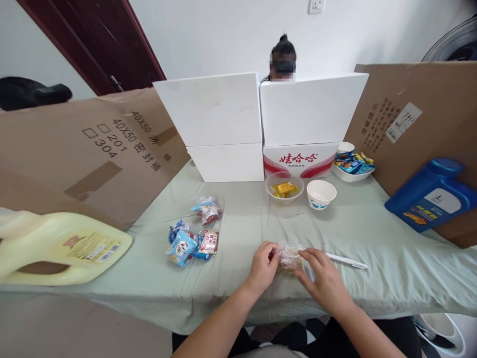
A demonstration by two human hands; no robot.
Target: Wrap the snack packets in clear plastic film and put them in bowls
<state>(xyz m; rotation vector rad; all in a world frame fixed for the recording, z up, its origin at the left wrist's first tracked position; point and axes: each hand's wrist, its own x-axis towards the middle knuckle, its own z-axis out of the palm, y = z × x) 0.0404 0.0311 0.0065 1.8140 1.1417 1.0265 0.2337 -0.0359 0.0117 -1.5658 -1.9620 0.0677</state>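
Note:
Between my hands, just above the front part of the table, is a small bundle of clear crinkled plastic wrap (289, 258); what lies inside it cannot be made out. My left hand (264, 266) is closed, its thumb and forefinger pinching the left side of the bundle. On the opposite side, my right hand (323, 278) grips the edge between its thumb and fingertips, with the fingers bent loosely. A white pen-like stick (346, 260) lies on the cloth just beyond my right hand.
Packaged snacks (192, 243) lie left. Behind are a clear bowl (272, 191) with yellow packets, a patterned paper bowl (321, 195) and a white dish (348, 175) of packets. White boxes (223, 124), cardboard (122, 149), a yellow jug (85, 248) and blue bottle (428, 196) surround. A person (283, 54) is behind.

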